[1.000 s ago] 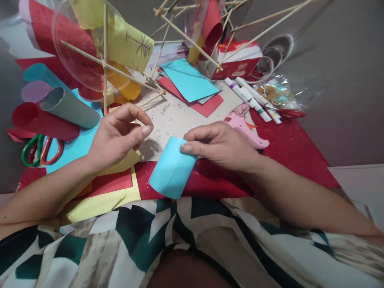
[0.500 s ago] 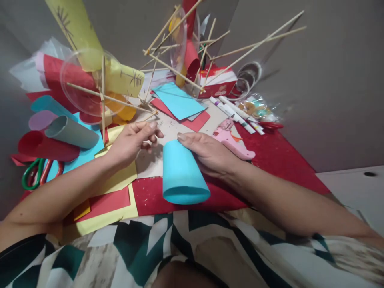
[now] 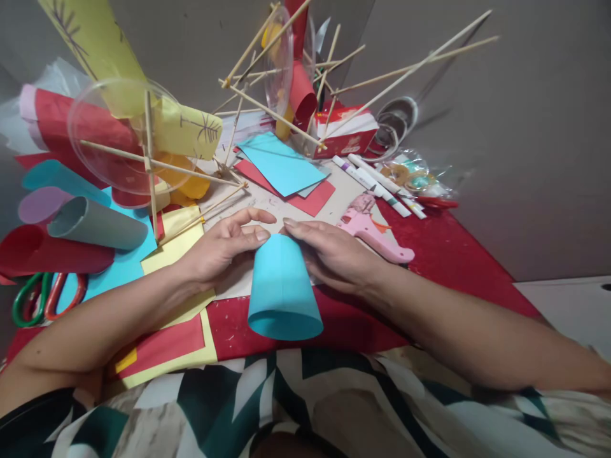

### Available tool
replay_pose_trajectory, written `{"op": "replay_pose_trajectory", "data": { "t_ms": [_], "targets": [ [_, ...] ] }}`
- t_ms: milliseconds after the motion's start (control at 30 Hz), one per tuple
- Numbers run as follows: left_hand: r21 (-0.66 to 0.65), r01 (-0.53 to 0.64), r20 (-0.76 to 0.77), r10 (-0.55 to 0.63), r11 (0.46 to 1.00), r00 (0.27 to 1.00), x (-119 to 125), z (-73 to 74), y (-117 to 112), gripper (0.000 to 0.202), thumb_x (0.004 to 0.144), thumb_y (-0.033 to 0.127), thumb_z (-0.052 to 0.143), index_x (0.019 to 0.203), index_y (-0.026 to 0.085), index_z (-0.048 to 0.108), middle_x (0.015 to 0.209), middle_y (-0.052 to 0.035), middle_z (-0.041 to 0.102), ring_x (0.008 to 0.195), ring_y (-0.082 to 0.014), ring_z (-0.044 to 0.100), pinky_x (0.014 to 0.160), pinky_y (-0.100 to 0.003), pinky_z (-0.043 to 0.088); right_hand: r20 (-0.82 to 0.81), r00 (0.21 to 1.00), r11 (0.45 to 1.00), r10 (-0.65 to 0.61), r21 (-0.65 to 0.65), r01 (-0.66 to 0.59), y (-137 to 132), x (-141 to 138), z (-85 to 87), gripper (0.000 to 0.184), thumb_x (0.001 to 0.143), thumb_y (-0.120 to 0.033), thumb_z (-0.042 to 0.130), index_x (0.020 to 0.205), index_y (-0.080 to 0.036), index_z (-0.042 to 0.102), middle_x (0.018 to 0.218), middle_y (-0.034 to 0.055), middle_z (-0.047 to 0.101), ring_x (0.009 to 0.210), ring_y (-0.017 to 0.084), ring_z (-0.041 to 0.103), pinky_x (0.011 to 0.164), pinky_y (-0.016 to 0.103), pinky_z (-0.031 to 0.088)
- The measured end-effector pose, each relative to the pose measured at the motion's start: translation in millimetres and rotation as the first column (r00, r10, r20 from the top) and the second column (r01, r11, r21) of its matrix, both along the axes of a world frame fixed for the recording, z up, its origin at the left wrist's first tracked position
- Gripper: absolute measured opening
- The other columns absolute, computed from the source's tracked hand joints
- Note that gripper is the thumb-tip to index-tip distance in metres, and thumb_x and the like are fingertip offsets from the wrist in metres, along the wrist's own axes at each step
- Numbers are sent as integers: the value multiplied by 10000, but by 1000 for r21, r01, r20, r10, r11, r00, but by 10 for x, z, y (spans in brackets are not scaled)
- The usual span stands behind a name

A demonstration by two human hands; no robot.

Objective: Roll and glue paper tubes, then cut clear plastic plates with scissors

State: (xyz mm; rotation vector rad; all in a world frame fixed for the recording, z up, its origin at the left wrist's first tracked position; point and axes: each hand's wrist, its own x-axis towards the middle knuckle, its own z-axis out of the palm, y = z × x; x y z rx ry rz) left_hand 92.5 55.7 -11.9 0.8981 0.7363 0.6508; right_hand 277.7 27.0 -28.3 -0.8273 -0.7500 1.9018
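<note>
A light blue paper tube (image 3: 282, 286), rolled and open toward me, lies on the cardboard mat (image 3: 286, 203) at the middle. My right hand (image 3: 331, 254) rests along its right side, fingers curled over the far end. My left hand (image 3: 224, 245) touches the tube's far left end with its fingertips, thumb pressed to the paper. Both hands hold the roll closed.
A pink glue gun (image 3: 375, 229) lies just right of my right hand. White markers (image 3: 379, 181), flat blue and red sheets (image 3: 281, 166), a skewer frame with clear discs (image 3: 143, 137), rolled paper tubes (image 3: 95, 222) and scissors (image 3: 41, 299) surround the mat.
The flat-folded blue paper has been rolled into a tube. My left hand came from the left and now touches the tube's far end. The view tilted up a little.
</note>
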Motion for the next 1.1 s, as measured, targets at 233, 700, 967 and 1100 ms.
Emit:
{"op": "replay_pose_trajectory", "data": {
  "t_ms": [233,700,967,1100],
  "targets": [
    [-17,-22,15,23,1000,1000,9,-8,5,278,780,210,851,992,175,673,701,17,655,621,-96,597,652,-206,480,76,989,992,123,23,-125,12,102,44,348,722,-395,843,638,-160,601,582,-52,492,561,84,406,532,234,312],
    [-66,133,-152,-142,989,978,57,45,-41,324,719,338,908,661,130,667,590,27,617,535,-57,527,529,-164,423,232,943,967,238,38,-254,-34,139,-20,237,845,-324,706,711,-163,596,578,-69,448,512,64,359,476,210,278],
    [-122,45,-46,-51,991,998,64,12,-45,276,704,306,903,632,124,707,598,2,626,571,-87,554,581,-203,458,262,944,975,201,40,-219,-3,131,-55,241,824,-366,740,738,-169,629,581,-69,474,491,66,375,482,218,288],
    [-27,-291,-6,291,956,957,60,54,3,246,694,243,899,635,139,684,597,35,587,576,-72,531,594,-183,461,339,893,928,-297,324,185,44,168,-7,126,880,-319,702,964,-227,715,867,-4,699,766,130,624,701,264,472]
  ]
}}
